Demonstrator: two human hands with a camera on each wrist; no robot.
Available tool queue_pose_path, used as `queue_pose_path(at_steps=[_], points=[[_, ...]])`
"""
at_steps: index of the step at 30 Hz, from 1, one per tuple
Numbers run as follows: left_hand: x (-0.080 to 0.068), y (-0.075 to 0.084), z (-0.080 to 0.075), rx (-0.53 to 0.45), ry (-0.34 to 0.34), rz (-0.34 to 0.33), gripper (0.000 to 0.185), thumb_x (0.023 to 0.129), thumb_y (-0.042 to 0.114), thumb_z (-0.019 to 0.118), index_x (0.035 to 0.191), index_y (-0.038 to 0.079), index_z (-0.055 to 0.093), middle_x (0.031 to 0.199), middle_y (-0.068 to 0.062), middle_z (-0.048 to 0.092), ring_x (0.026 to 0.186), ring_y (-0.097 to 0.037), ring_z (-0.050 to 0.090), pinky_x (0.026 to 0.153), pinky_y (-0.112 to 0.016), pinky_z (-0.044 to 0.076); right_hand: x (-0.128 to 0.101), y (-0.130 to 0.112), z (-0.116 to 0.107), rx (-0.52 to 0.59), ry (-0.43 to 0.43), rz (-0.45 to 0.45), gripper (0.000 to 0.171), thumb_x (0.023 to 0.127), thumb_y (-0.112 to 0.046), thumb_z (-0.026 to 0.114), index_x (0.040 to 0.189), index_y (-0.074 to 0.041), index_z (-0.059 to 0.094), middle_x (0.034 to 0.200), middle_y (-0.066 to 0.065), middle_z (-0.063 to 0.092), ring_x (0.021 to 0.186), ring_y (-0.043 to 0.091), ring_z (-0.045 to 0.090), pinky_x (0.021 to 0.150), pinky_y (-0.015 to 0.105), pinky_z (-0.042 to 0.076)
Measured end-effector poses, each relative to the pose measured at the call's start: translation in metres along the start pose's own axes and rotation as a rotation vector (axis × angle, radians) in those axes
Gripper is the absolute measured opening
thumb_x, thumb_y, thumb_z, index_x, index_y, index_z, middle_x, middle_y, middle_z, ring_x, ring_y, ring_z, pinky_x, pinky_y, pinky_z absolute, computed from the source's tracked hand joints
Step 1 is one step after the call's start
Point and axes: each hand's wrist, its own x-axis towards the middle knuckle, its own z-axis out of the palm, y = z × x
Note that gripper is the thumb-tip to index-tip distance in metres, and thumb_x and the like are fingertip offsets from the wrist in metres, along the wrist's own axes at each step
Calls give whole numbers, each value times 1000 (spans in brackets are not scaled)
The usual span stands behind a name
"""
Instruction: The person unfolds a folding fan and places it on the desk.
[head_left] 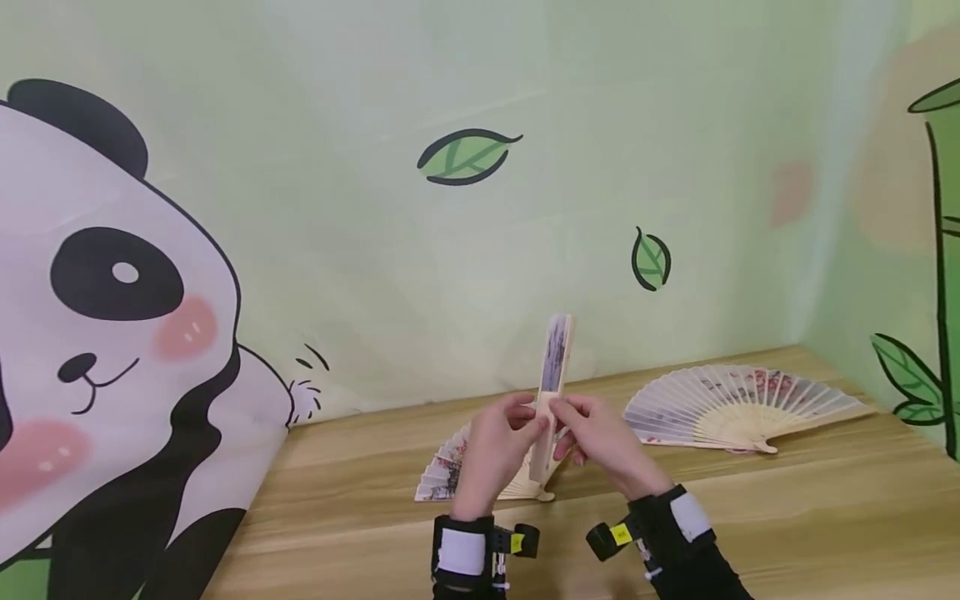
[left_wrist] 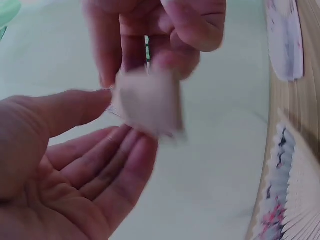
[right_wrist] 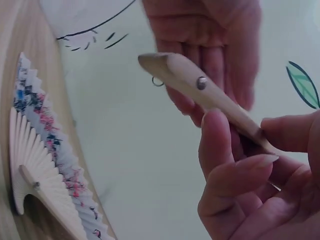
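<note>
Before you: a wooden table point(head_left: 825, 517) set into a corner. Behind it, a pale green wall point(head_left: 600, 125) printed with a panda point(head_left: 97, 317) at your left, two leaves point(head_left: 467, 156), and bamboo point(head_left: 941, 250) at your right. Light: even, soft.

The closed fan point(right_wrist: 200, 90) has smooth pale wooden guards, a metal rivet and ring; its leaf looks like printed paper (possibly cloth). The table point(head_left: 825, 517) is matt wood-grain.
</note>
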Motion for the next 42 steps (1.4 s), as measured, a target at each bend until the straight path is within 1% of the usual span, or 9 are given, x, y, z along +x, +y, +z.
queue_pose_path(at_steps=[4,7,10,13,17,21,27,34,42], points=[[2,-2,-1,-189,-3,-54,25,95,17,66,114,2,69,88,-5,70,77,-16,67,72,-36,56,-2,-8,-9,10,-26,-21,35,103,-24,50,115,6,64,72,10,64,57,15,59,46,20,39],[4,-5,-2,-300,-21,-79,23,98,18,61,108,-1,69,82,-8,68,71,-18,65,68,-35,57,-2,-12,-11,17,-45,-25,35,103,-24,50,115,6,64,72,10,64,58,16,59,47,20,40],[2,-8,-4,-392,-47,-123,24,101,17,55,106,-3,68,80,-9,65,68,-17,63,64,-31,56,-4,-13,-11,18,-54,-7,35,103,-25,51,115,6,63,74,11,65,59,16,59,47,20,40],[1,-9,-9,-452,-59,-149,25,103,18,51,106,-2,67,80,-10,64,68,-18,61,62,-29,55,-5,-14,-9,3,-61,-6,36,103,-25,50,116,7,63,75,12,65,59,17,60,48,21,41],[-1,-4,-13,-432,-102,-130,27,102,24,52,106,3,68,81,-10,64,70,-18,61,62,-29,54,-8,-18,-8,-20,-47,-19,37,103,-26,51,116,6,63,74,11,64,59,19,59,48,21,41],[-3,-3,-11,-402,-137,-106,28,102,25,54,107,2,68,80,-8,64,72,-20,61,60,-30,52,-9,-20,-5,-27,-45,-7,36,103,-25,52,113,7,64,70,10,62,58,16,57,48,22,41],[-5,-4,-3,-406,-93,-117,28,100,28,57,110,4,68,80,-6,65,70,-18,59,56,-26,47,-12,-21,-2,-92,-29,-8,34,103,-26,52,112,4,66,71,10,62,59,17,57,49,23,41],[-4,-1,6,-390,-66,-126,25,100,26,57,107,5,67,78,-3,63,69,-18,56,52,-23,42,-16,-24,-5,-118,-25,-11,32,102,-24,53,108,4,67,69,9,62,59,19,57,48,24,40],[-4,-2,2,-354,-45,-142,23,101,26,55,106,7,67,79,-4,64,67,-16,57,49,-21,39,-16,-27,2,-134,12,-22,30,102,-22,54,105,3,68,66,9,59,57,20,56,47,25,42]])
